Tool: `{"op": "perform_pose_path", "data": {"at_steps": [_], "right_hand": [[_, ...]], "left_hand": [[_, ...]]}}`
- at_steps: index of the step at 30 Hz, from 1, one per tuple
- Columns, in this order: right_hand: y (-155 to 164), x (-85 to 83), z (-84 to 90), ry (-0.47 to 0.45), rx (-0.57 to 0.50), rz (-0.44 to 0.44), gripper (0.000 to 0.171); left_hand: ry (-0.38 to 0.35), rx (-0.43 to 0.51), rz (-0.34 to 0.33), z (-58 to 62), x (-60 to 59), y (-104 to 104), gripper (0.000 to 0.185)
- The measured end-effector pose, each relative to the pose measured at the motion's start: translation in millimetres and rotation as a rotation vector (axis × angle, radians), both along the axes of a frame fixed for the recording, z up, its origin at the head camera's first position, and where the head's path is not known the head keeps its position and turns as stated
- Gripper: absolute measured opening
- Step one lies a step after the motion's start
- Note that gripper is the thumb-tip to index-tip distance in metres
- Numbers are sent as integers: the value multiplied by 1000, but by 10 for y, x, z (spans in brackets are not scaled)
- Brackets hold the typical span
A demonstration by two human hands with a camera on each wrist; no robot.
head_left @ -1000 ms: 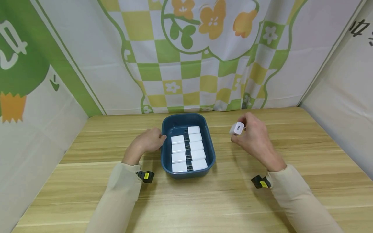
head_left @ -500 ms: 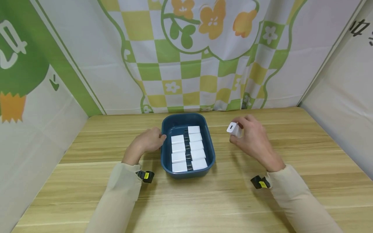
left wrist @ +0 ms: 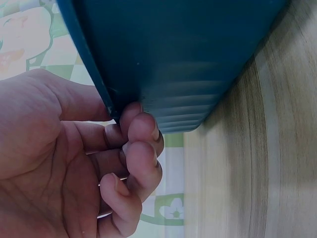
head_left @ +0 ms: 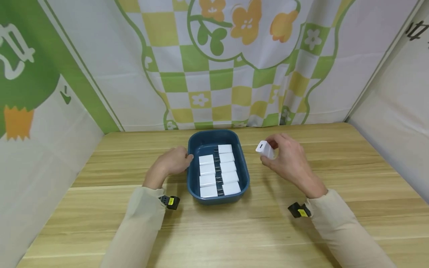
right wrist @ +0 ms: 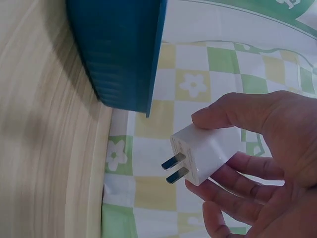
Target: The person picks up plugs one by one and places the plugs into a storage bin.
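Observation:
A dark blue plastic bin point(head_left: 218, 200) stands on the wooden table. In it lie several white USB chargers point(head_left: 229, 166) in two columns, their metal prongs facing each other along the middle. My left hand point(head_left: 171, 162) pinches the bin's left rim between thumb and index finger; the left wrist view shows the other fingers curled beside the outer wall. To the right of the bin, my right hand point(head_left: 291, 160) holds one more white charger point(right wrist: 205, 151) in the air between thumb and fingers. Its USB port faces up in the head view, and two flat prongs show in the right wrist view.
A light wood-grain table point(head_left: 127, 219) surrounds the bin. Behind it hangs a checkered green and yellow curtain point(head_left: 219, 82), close to the table's back edge. White cloth walls rise at the left and right. A black wrist camera point(head_left: 172, 203) is on each cuff.
My right hand has shifted slightly left toward the bin, and the charger has turned so its port end tips left. My left hand stays at the rim. The head view has shifted slightly.

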State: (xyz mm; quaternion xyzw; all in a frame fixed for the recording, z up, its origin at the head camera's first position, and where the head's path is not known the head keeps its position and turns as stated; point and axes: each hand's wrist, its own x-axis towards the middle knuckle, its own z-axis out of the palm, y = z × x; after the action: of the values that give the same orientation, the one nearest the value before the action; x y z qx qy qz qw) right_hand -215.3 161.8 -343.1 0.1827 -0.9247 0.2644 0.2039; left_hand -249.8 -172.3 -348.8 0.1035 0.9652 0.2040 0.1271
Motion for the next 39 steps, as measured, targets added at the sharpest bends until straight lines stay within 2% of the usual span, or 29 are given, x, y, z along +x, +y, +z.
{"op": "perform_pose_path", "data": {"at_steps": [8, 16, 21, 29, 34, 39], "right_hand": [[-177, -42, 134, -4, 14, 65, 37], [-513, -158, 367, -126, 47, 129, 46], [-742, -296, 437, -210, 69, 170, 48], [-1067, -553, 444, -280, 116, 266, 49], [-1262, -704, 405, -323, 163, 288, 50], [-1415, -822, 326, -372, 187, 302, 43]], "left_hand": [[6, 8, -2, 22, 9, -30, 42], [22, -6, -18, 25, -1, -56, 42], [25, -16, -23, 38, 6, -43, 41], [28, -39, -18, 23, -13, -37, 41], [23, -33, -21, 13, -22, -41, 40], [30, -25, -39, -3, -34, -52, 38]]}}
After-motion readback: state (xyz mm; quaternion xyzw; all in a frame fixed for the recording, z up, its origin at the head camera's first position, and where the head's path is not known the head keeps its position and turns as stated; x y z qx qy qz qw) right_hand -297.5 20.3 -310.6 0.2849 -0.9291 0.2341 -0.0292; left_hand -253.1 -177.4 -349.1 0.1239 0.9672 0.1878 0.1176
